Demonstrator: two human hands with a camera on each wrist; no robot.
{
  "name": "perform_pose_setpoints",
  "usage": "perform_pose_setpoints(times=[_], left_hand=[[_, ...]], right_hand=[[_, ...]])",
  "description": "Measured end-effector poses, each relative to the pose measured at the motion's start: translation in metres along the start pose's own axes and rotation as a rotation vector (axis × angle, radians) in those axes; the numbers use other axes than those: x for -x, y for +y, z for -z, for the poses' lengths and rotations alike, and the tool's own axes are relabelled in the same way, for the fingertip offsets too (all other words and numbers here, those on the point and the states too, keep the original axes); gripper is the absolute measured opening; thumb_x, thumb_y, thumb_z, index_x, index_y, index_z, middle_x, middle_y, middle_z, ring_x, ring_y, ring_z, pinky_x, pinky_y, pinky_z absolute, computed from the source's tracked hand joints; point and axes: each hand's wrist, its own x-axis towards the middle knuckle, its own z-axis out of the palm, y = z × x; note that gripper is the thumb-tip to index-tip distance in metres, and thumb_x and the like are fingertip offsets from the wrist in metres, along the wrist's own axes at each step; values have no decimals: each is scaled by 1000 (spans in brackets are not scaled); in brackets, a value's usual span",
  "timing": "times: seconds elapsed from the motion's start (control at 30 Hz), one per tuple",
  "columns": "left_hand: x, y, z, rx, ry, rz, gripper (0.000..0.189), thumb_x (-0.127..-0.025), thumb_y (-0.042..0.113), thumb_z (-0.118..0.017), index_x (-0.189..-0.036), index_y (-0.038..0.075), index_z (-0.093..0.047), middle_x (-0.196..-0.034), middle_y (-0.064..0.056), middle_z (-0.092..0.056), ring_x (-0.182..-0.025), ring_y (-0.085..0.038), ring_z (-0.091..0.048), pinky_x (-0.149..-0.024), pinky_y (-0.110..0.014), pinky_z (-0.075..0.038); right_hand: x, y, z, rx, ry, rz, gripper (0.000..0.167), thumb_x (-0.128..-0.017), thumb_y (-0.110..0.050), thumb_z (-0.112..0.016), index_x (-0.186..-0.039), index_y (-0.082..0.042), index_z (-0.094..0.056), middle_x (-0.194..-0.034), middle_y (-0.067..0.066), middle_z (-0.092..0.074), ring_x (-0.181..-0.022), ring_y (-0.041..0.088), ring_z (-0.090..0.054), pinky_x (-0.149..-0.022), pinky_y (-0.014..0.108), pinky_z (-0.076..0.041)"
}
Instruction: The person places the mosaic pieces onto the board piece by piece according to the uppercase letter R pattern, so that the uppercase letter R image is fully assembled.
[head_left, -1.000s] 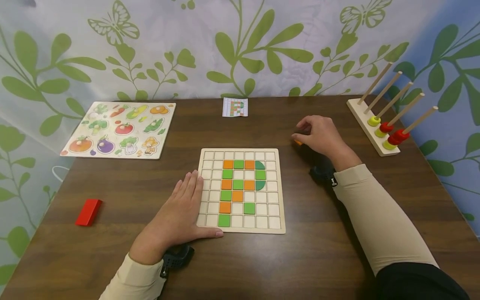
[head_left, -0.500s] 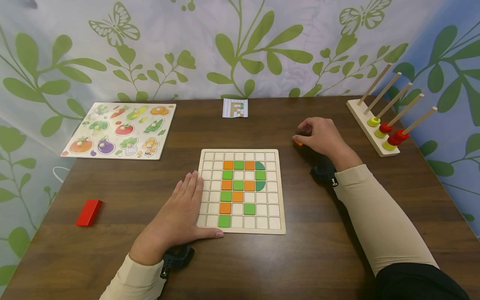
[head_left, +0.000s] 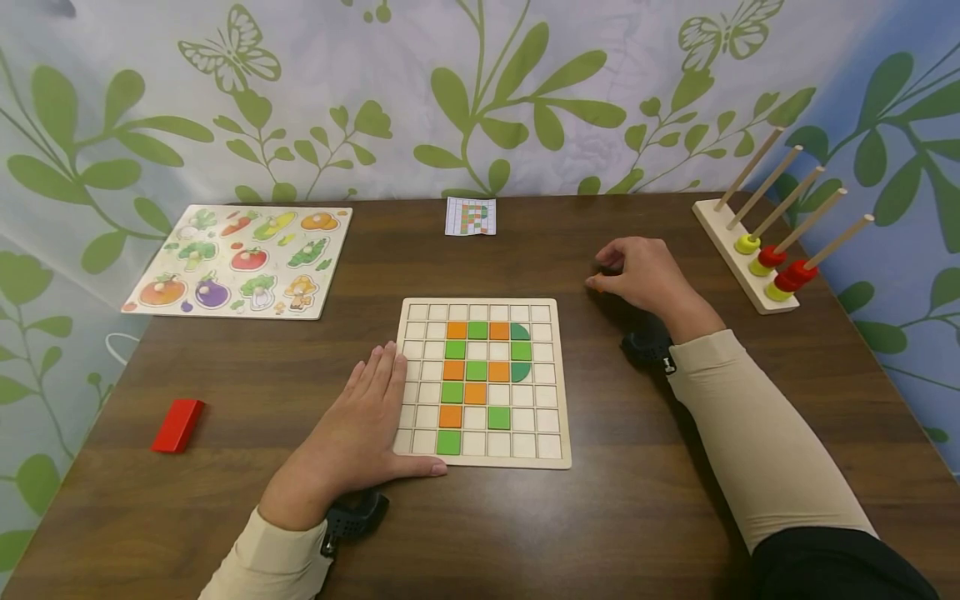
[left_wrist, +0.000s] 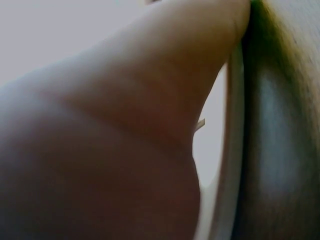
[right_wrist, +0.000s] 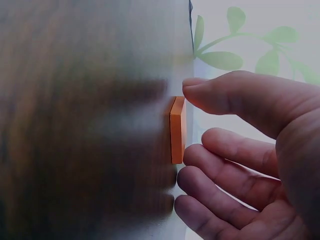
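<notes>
My left hand (head_left: 360,421) lies flat against the left edge of a wooden grid board (head_left: 563,400), fingers straight and thumb along its lower edge. In the board's cells sit orange square tiles (head_left: 457,331), green square tiles (head_left: 498,417) and two dark green rounded tiles (head_left: 521,372). Right of the board, low over the table, my right hand (head_left: 637,271) pinches an orange square tile (right_wrist: 177,131) between thumb and fingers. This tile is mostly covered by the thumb in the head view. The left wrist view shows mainly the palm and thumb base (left_wrist: 115,125), blurred.
A small pattern card (head_left: 471,216) lies at the table's back edge. Back left is a vegetable puzzle board (head_left: 240,262); a red block (head_left: 177,425) lies at the left. A peg stand (head_left: 742,254) with red and yellow rings stands at the back right.
The right thumb has shifted slightly onto the orange tile, which showed below it earlier and is now mostly hidden in the head view. My left hand and the board have stayed put.
</notes>
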Motion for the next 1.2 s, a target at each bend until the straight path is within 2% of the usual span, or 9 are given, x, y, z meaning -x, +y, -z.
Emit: perform_pose_setpoints(times=[0.6, 0.93, 1.2], left_hand=[[-1, -1, 1, 2, -6, 9, 144, -73, 89, -69, -162, -11, -18, -169, -30, -14, -156, -44, -13, -123, -56, -17], [-1, -2, 0, -1, 1, 5, 145, -73, 91, -68, -162, -11, -18, -169, -30, -14, -156, -44, -14, -123, -56, -18], [0, -1, 0, 4, 4, 2, 144, -73, 90, -68, -162, -12, -19, -169, -31, -15, -156, -44, -14, -123, -56, -18]], right_hand=[[1, -1, 0, 6, -11, -6, 36, -92, -21, -85, -114, 4, -72, -110, 22, -70, -102, 37, -65, -93, 55, -51], [5, -5, -2, -16, -23, 26, 22, -93, -11, -81, -107, 4, -73, -101, 19, -73, -94, 34, -68, -88, 53, -54], [16, -17, -10, -11, -46, 92, 18, -89, -5, -81, -104, 2, -74, -97, 14, -72, -91, 31, -68, -84, 49, -57]])
